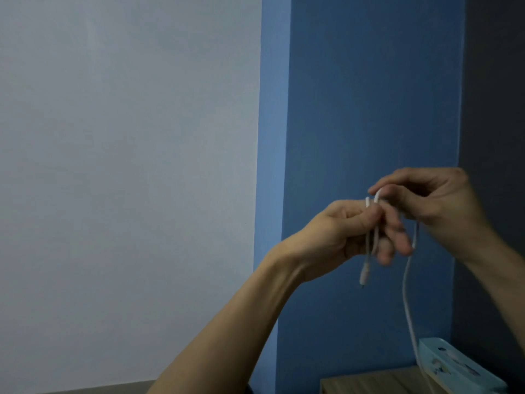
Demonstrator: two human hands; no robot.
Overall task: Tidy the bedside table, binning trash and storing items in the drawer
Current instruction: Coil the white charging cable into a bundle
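One white cable [404,294] hangs vertically, plug [363,275] pointing down.

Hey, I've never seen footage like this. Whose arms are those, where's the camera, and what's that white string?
There is no machine here. A person wears one camera on the head, looking forward and down, so the two bare arms are their own. The left hand grips a folded white cable in curled fingers, one plug end dangling below. The right hand holds the same cable beside it, and the rest hangs down toward a wooden bedside table at the bottom edge. A light blue box stands on that table. Behind are a pale wall and a blue wall. The cable is probably being coiled for storing.
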